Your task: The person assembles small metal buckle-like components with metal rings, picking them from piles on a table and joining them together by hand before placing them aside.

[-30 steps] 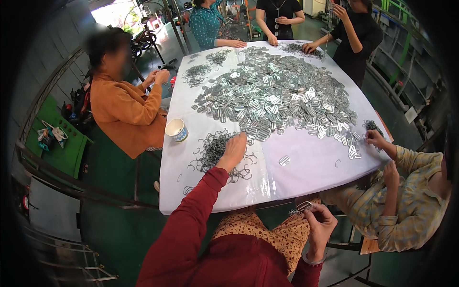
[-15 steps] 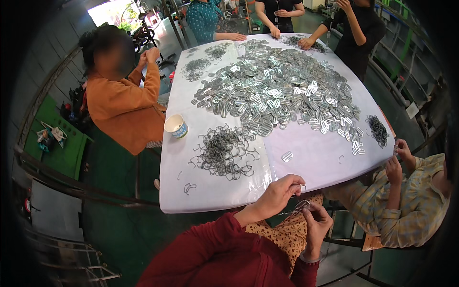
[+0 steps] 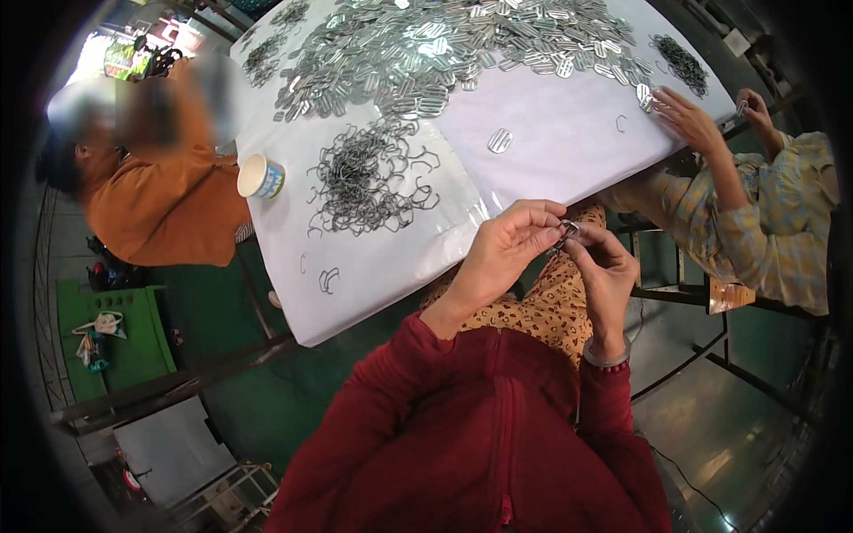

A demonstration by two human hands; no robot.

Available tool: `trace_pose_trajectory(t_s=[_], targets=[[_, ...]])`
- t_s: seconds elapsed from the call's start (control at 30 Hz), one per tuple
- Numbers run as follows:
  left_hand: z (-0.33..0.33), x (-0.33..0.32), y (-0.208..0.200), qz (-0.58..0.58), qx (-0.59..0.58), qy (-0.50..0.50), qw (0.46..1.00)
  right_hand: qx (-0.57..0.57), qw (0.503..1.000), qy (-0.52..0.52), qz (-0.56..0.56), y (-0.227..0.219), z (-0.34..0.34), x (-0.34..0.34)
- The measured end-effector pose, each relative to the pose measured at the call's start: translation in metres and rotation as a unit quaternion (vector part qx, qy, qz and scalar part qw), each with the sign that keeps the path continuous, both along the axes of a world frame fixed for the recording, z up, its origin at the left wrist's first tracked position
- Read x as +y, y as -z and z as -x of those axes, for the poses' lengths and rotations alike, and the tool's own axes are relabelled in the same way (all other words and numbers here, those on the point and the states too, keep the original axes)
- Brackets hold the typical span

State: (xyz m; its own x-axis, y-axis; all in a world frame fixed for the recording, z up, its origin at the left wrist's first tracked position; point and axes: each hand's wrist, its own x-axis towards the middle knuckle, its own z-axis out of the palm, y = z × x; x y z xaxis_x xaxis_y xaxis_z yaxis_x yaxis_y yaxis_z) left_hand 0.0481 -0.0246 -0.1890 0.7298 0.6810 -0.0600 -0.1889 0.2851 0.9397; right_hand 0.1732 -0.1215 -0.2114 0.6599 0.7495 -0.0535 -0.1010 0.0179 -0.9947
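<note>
My left hand (image 3: 506, 247) and my right hand (image 3: 604, 277) meet over my lap, just off the table's near edge. Small metal pieces (image 3: 569, 231) are pinched between their fingertips. From the half-second-old frame, the left fingers have a bent wire hook and the right ones a slotted metal plate; the fingers now cover much of both. A tangled pile of dark wire hooks (image 3: 360, 178) lies on the table beyond my left hand. One loose slotted plate (image 3: 499, 140) rests nearer the middle, and a few stray hooks (image 3: 329, 281) lie toward the near left corner.
A big heap of slotted metal plates (image 3: 426, 53) covers the far part of the white-covered table (image 3: 453, 235). A paper cup (image 3: 262, 177) stands at its left edge. Co-workers sit at left in orange (image 3: 164, 204) and at right in plaid (image 3: 755, 222), one hand near the plates.
My hands have come together, bringing the hook against the plate. The view has tipped down toward my lap. The plaid-shirted co-worker has reached one hand out to the plates at the heap's edge.
</note>
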Motion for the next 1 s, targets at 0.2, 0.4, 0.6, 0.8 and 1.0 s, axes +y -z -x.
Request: trace_pose_trajectory(t_s=[0.2,0.4,0.6,0.8,1.0], targets=[[-0.013,-0.006,0.017,0.029,0.012,-0.028,0.999,-0.049,0.999,0.012,0.003,0.002,0.002,0.003],[-0.014,-0.009,0.023,0.053,-0.001,-0.047,0.998,-0.217,0.976,0.002,0.014,0.001,0.007,0.007],[-0.004,-0.004,0.021,-0.022,0.022,0.003,1.000,-0.149,0.988,-0.047,-0.005,-0.006,-0.003,0.004],[0.009,-0.005,0.013,-0.090,0.075,-0.006,0.993,-0.277,0.947,-0.163,0.024,0.002,-0.041,0.069],[0.011,-0.014,0.013,-0.143,0.075,-0.023,0.987,-0.627,0.723,-0.285,-0.060,0.061,-0.052,0.173]])
